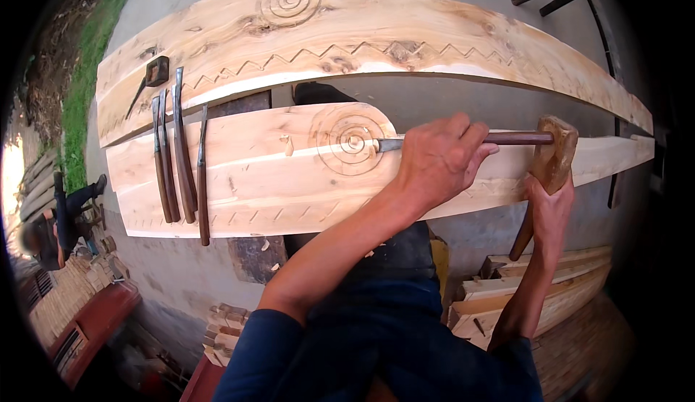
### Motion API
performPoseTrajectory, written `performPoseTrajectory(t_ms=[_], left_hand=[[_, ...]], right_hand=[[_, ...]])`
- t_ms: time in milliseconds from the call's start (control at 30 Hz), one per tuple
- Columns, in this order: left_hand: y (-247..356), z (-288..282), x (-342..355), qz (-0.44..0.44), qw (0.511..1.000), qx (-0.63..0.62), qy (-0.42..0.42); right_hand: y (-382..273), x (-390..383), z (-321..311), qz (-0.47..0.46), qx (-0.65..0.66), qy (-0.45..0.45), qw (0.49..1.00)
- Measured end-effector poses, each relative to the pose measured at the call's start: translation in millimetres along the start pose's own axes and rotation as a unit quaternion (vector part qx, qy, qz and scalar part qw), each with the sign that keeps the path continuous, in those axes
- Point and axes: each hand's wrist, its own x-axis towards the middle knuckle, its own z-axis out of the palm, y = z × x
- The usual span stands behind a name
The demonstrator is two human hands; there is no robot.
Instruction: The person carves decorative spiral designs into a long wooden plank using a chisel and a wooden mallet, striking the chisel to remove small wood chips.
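Navy sleeves [259, 351] (ending near the elbows), bare forearms [351, 234], bare hands [440, 159]

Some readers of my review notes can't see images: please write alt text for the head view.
A person's left hand holds a steel chisel with a dark wooden handle at a round carving on a pale wooden board; the right hand grips a brown wooden mallet at the handle's end. Several dark-handled chisels lie across the board's left.

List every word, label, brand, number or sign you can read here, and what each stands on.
There are none. The near plank bears a circular pattern and slanted marks; the far plank, a spiral and zigzag: patterns, not writing. The chisel in the left hand and mallet in the right hand show no legible lettering.
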Motion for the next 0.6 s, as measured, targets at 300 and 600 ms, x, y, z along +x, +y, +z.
performPoseTrajectory(t_ms=[300, 600], left_hand=[[30.5, -58.9, -50.1, 0.173, 0.975, 0.125, 0.06], [-12.5, -99.4, -48.5, -0.101, 0.955, 0.277, 0.026]], right_hand=[[31.1, -45.1, 13.4, 0.06, 0.192, 0.071, 0.977], [38.7, -65.5, 28.3, 0.082, 0.202, 0.061, 0.974]])
